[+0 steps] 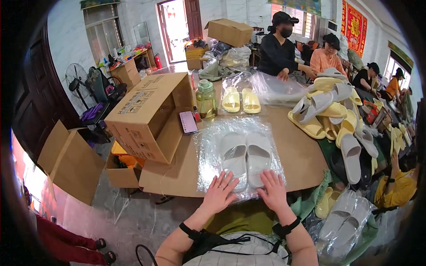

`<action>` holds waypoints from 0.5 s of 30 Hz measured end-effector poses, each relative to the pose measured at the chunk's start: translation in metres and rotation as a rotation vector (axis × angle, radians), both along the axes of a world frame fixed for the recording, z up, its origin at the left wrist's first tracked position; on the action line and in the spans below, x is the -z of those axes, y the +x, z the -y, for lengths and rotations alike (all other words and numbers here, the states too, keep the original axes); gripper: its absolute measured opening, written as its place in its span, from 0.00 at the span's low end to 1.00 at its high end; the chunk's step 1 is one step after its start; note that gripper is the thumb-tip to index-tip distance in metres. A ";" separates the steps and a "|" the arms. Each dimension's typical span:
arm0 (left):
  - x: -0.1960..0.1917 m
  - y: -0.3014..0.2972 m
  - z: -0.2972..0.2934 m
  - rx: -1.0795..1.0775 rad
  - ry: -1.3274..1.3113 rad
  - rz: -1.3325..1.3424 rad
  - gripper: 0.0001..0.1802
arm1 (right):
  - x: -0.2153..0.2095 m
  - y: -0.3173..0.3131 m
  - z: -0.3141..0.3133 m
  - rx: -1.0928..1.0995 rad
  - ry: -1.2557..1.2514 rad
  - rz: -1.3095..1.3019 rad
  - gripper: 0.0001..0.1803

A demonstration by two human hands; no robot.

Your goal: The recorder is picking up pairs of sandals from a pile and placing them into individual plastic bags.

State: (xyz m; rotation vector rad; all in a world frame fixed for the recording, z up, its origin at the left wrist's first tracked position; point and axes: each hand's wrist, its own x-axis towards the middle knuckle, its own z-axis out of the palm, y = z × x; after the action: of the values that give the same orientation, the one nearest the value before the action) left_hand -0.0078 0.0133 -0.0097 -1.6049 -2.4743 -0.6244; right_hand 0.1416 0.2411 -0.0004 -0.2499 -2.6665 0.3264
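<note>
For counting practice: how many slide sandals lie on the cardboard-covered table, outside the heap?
4: two grey slides side by side at the left hand and right hand; two yellow slides beyond, right of the green-lidded bottle. Others may be hidden under the heap.

Pale walls [66,46], bright doorway [176,37], grey floor [137,224]

Desk [299,157] had a brown cardboard top. At left, an open cardboard box [144,117] lay on its side, a phone [188,122] near its mouth. Small red bottle [196,114] and green-lidded jar [206,101] stood just beside. Far side: yellow slippers [251,101] with clear plastic, then loose plastic bags [277,91]. Near edge, middle: grey slippers [258,155] and a clear bag [208,153], in or on it unclear. Right: heaped yellow and grey slippers [333,111].
</note>
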 end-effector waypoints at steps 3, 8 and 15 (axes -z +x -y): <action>0.000 -0.002 -0.001 0.007 0.008 -0.003 0.37 | 0.012 0.008 -0.017 0.110 -0.065 -0.015 0.36; -0.003 -0.003 -0.001 0.006 0.008 -0.002 0.37 | 0.006 0.007 -0.021 0.084 -0.279 -0.137 0.28; -0.002 -0.003 0.002 0.012 0.026 -0.018 0.38 | -0.048 -0.036 -0.009 0.135 -0.131 -0.464 0.13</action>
State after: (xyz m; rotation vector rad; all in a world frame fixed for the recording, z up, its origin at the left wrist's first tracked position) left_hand -0.0103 0.0111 -0.0077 -1.6105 -2.4355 -0.6376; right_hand 0.1061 0.2497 0.0475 -0.3460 -2.1640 0.4547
